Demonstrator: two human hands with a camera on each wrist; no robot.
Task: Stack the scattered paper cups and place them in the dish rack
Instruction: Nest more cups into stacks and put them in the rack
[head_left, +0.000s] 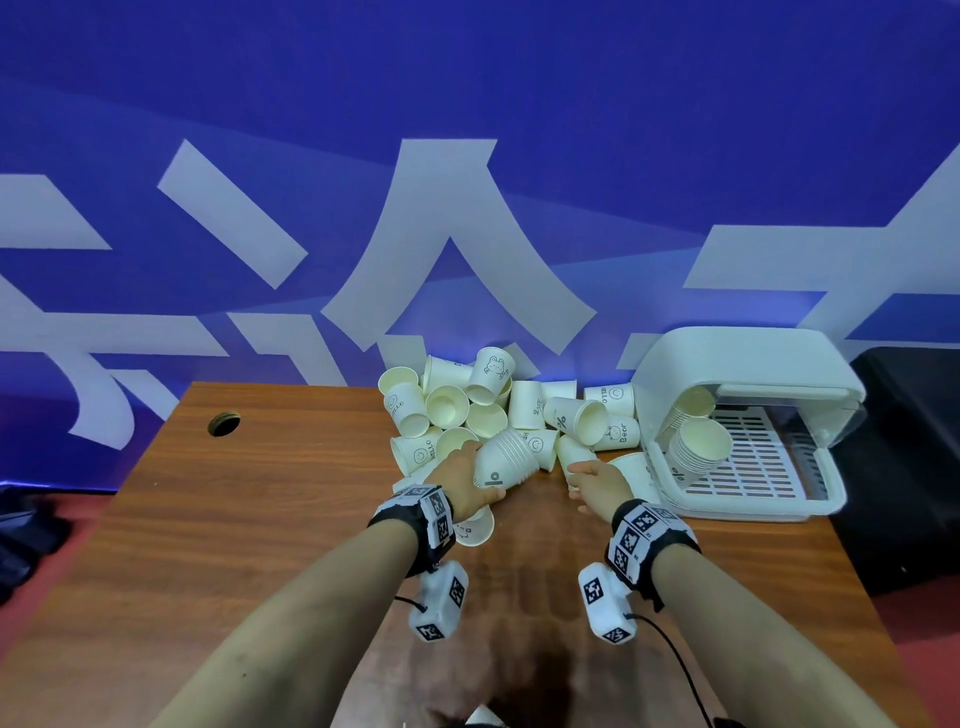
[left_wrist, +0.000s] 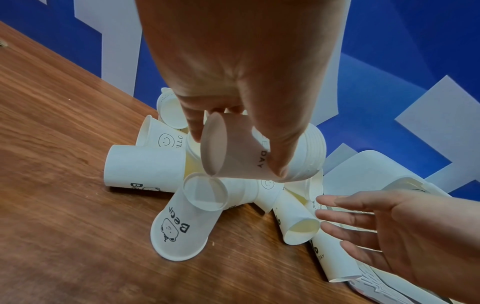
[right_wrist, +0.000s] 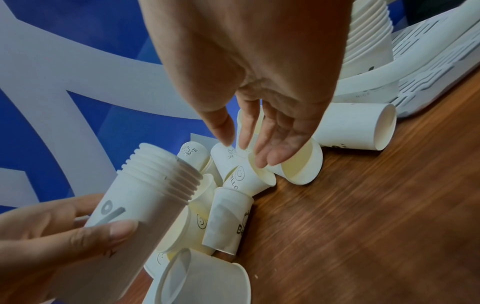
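Many white paper cups (head_left: 467, 405) lie in a heap at the back of the wooden table (head_left: 260, 519). My left hand (head_left: 470, 480) grips a stack of nested cups (head_left: 506, 457) tilted on its side, thumb over its wall; the stack (left_wrist: 306, 152) hangs just above the heap. My right hand (head_left: 587, 475) is open, and its straight fingers (right_wrist: 270, 156) reach over a cup on its side (right_wrist: 301, 168); contact is unclear. The white dish rack (head_left: 753, 512) stands at the right with two cup stacks (head_left: 696, 449) inside.
A round cable hole (head_left: 223, 423) sits at the table's back left. A dark block (head_left: 909, 467) stands right of the rack. A blue wall with white characters runs close behind the heap. A loose "Bear" cup (left_wrist: 179, 228) lies under my left wrist.
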